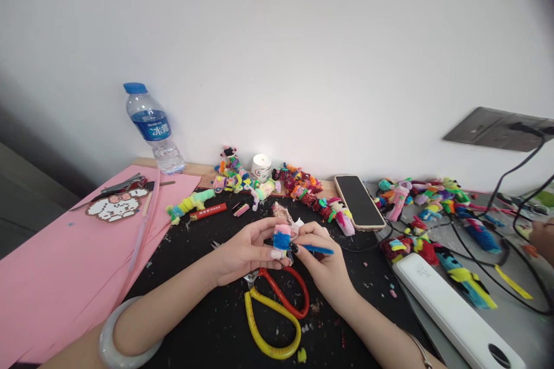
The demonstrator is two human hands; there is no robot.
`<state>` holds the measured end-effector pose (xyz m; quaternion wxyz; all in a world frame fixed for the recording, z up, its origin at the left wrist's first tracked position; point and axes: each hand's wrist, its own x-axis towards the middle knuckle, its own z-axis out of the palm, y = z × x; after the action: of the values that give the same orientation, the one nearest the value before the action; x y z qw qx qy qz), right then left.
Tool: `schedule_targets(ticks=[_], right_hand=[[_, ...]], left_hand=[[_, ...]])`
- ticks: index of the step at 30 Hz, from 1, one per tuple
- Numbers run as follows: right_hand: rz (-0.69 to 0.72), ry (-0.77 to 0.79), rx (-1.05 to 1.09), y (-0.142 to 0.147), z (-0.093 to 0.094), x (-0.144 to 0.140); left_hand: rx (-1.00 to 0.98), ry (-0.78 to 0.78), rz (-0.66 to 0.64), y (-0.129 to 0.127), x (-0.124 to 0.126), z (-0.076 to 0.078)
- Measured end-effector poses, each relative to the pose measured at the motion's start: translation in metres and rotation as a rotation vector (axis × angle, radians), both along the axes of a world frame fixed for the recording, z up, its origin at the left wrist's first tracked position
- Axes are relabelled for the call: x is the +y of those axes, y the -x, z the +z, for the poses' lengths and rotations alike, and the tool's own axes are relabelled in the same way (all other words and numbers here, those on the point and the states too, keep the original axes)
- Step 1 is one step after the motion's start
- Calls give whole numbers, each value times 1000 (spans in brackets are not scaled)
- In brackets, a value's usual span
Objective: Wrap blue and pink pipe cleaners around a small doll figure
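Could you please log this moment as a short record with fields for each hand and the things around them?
left hand: pinches a small figure wrapped in pink and blue
right hand: holds the blue strip that runs to the figure
below hands: scissors, red and yellow handles, flat on the black mat
far left: water bottle, upright
behind hands: phone, face up
left side: pink sheet

Both hands meet mid-frame: left (242,251) & right (322,259), fingers pinched together.
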<state>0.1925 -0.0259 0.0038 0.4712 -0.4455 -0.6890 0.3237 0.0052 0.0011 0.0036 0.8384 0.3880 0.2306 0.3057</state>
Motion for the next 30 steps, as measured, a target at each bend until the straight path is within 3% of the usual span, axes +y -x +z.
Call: schedule_targets(ticks=[12, 30], right_hand=[[79, 262, 269, 1, -2, 1], [65, 298, 361, 2, -6, 4]], left_hand=[[-25, -67, -14, 0, 0, -3], [103, -230, 93, -1, 3, -6]])
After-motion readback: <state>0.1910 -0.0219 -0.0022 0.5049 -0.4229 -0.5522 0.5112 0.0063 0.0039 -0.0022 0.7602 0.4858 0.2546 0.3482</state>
